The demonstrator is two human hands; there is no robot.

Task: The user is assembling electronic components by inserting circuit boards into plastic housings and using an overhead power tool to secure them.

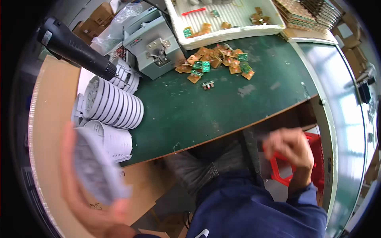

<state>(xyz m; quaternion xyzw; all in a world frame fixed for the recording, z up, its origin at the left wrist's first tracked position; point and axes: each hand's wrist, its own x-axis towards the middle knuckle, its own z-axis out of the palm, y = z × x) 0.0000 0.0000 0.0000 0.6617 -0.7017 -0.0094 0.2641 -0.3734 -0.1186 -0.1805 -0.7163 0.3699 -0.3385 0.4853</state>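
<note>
While my left hand (93, 198) grips the flat, pale grey ribbed plastic disc (97, 168), fingers curled along its lower edge and thumb up its near side, I judge it best to hold it by the rim and level, since it is blurred with motion. My right hand (289, 148) hangs loosely curled and seems empty, low beside the red plastic stool (317, 158), well apart from the disc. Just beyond my left fingers lie the rows of matching grey discs (113, 105) on the green-topped workbench (198, 107).
</note>
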